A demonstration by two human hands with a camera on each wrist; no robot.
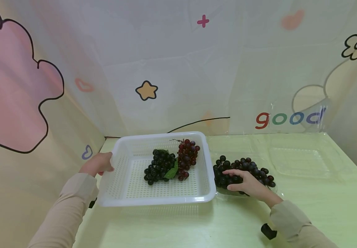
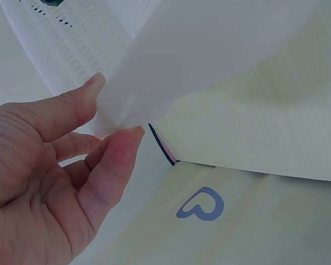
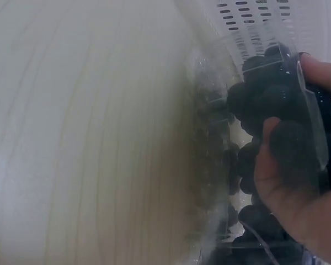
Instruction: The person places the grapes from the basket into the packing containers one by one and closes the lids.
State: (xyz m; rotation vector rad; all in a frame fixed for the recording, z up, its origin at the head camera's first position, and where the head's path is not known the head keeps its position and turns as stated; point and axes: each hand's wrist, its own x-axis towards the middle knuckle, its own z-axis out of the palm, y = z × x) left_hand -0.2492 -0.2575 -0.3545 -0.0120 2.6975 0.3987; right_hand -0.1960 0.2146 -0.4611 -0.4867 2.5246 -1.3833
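The left grip (image 1: 97, 163) pinches the left rim of the white basket (image 1: 156, 200), which sits on the bench (image 1: 243, 224) with a near-black bunch (image 1: 156, 168), a green leaf (image 1: 172, 172) and a red bunch (image 1: 188, 156) inside. The right grip (image 1: 249, 186) has its thumb and fingers curled round dark grapes (image 1: 252, 168) lying in a clear box (image 3: 215, 66) just beside the basket's right side, while another clear container (image 1: 299, 162) lies farther right

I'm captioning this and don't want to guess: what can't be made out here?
Head view: some dark grapes, covered by the right hand.
Left wrist view: the rest of the white basket, cut off by the top edge.
Right wrist view: whether that hand grips them; its fingers run past the right edge.
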